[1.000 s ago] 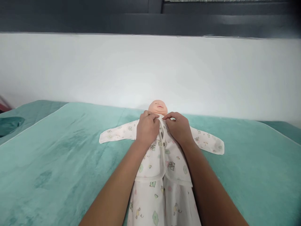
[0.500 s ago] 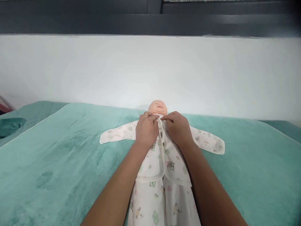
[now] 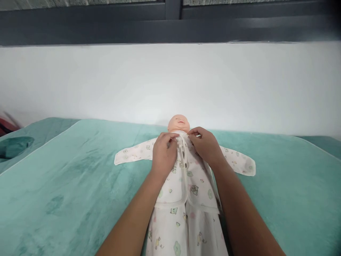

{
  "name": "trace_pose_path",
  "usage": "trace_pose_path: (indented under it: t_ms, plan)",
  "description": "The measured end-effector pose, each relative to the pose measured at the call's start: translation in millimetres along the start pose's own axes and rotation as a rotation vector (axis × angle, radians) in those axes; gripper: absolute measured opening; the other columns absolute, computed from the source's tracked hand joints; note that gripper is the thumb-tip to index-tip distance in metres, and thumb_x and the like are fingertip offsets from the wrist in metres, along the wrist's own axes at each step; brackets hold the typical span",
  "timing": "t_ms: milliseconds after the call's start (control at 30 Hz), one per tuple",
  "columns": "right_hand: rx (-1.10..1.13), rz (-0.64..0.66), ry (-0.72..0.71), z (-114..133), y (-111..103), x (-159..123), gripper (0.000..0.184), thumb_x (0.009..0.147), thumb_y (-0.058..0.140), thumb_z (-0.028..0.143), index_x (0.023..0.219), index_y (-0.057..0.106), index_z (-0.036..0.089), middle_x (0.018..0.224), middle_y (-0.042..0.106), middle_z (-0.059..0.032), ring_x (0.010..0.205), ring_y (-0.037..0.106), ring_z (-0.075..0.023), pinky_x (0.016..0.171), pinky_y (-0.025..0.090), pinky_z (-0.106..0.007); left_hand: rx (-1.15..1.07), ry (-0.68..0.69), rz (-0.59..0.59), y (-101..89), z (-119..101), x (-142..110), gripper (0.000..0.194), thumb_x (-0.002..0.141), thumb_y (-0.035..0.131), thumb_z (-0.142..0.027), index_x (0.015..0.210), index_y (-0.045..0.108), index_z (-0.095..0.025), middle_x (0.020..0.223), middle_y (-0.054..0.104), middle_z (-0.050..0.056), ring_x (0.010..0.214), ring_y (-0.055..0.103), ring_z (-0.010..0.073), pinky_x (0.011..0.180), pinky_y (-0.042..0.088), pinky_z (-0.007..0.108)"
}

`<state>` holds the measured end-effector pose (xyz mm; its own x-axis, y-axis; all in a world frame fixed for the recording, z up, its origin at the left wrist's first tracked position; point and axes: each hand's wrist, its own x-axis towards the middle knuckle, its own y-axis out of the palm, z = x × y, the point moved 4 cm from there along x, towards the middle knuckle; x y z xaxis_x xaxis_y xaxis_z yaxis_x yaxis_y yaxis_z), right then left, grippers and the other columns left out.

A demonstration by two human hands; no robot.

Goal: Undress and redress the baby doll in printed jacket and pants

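A baby doll (image 3: pixel 179 123) lies on its back, head toward the wall. It wears a white printed baby shirt (image 3: pixel 170 188) with pale trim and snaps down the front, and matching pants (image 3: pixel 173 238) below. Both sleeves stretch out sideways. My left hand (image 3: pixel 164 151) pinches the shirt's collar on the left of the front opening, under the doll's chin. On the other side, my right hand (image 3: pixel 206 145) has thumb and forefinger closed at the collar edge near the neck. Snaps show between my hands; my fingers cover part of the chest.
A teal plush cover (image 3: pixel 80 185) spreads under the doll on both sides. Behind it rises a white wall (image 3: pixel 170 78), topped by a dark window frame (image 3: pixel 106 32). A dark round opening (image 3: pixel 16 147) and a red object (image 3: pixel 7 126) are at the far left.
My hands have moved slightly apart at the collar, the right one shifting to the right along the neckline. The view has tilted up a little, showing more window.
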<state>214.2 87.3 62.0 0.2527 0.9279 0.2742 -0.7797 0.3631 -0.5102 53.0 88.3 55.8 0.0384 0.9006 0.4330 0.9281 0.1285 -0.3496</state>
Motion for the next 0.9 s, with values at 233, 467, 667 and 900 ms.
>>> trace_pose_path:
  t_ms: [233, 467, 667, 900]
  plan:
    - [-0.277, 0.294, -0.018, 32.7, -8.6, -26.4, 0.026, 0.081, 0.054, 0.039, 0.061, 0.047, 0.023, 0.055, 0.05, 0.0024, 0.047, 0.036, -0.0122, 0.049, 0.024, -0.029, -0.029, -0.084, 0.046, -3.9, -8.1, -9.5, 0.021, 0.085, 0.052, -0.015, 0.088, 0.071, -0.023, 0.095, 0.068, 0.001, 0.089, 0.062, 0.0158, 0.084, 0.047, 0.029]
    - [-0.486, 0.243, -0.022, 48.1, -0.5, -39.3, 0.023, 0.077, 0.053, 0.022, 0.058, 0.039, 0.023, 0.056, 0.053, -0.0013, 0.047, 0.037, -0.0133, 0.052, 0.022, -0.03, -0.033, -0.155, 0.099, -5.5, -6.7, -14.5, 0.014, 0.083, 0.056, -0.017, 0.081, 0.069, -0.021, 0.095, 0.066, 0.002, 0.089, 0.059, 0.0152, 0.079, 0.046, 0.027]
    - [-0.327, 0.281, -0.042, 32.6, -3.7, -27.0, 0.019, 0.078, 0.049, 0.026, 0.059, 0.052, 0.023, 0.054, 0.054, 0.0007, 0.049, 0.042, -0.0137, 0.049, 0.025, -0.028, -0.059, -0.174, 0.132, -6.1, -8.9, -14.2, 0.01, 0.083, 0.057, -0.021, 0.082, 0.068, -0.021, 0.089, 0.069, 0.001, 0.081, 0.06, 0.0152, 0.074, 0.046, 0.027]
    - [0.106, 0.147, 0.121, 10.7, -5.2, -34.4, 0.02, 0.078, 0.055, 0.037, 0.073, 0.065, 0.02, 0.065, 0.061, 0.0013, 0.055, 0.047, -0.0126, 0.051, 0.033, -0.025, -0.046, -0.166, 0.174, -3.1, -15.2, -12.0, 0.013, 0.084, 0.056, -0.025, 0.08, 0.069, -0.022, 0.078, 0.07, -0.001, 0.074, 0.062, 0.0156, 0.066, 0.044, 0.027]
